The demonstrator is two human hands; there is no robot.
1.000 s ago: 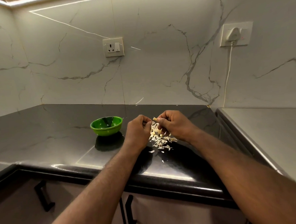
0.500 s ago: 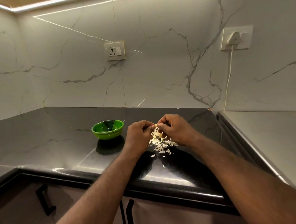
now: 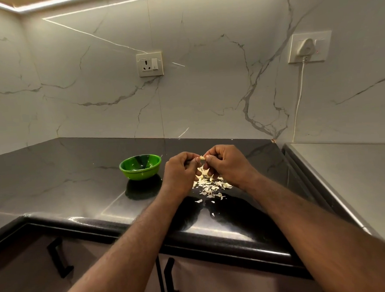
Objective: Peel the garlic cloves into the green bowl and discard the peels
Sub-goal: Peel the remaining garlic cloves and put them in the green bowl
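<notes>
Hands meet just above the table, near its front edge. Our left hand and right hand are both curled tight, with knuckles up. The left fingers and right fingers pinch one garlic clove between them. We see only a small pale bit of the clove poking out between the fingertips. How much skin is on it, we cannot tell.

Directly under the hands a pile of peels lies on the table, with a few loose flakes scattered toward us. The green bowl sits upright on the table, to the left of the left hand and apart from it. We spot a few pale specks inside, too small to identify.

On the marble wall behind we see a socket. Farther right a white plug sits in a second socket, its cable hanging down. A grey steel surface adjoins the table on the right. A black cabinet handle shows below the front edge.
</notes>
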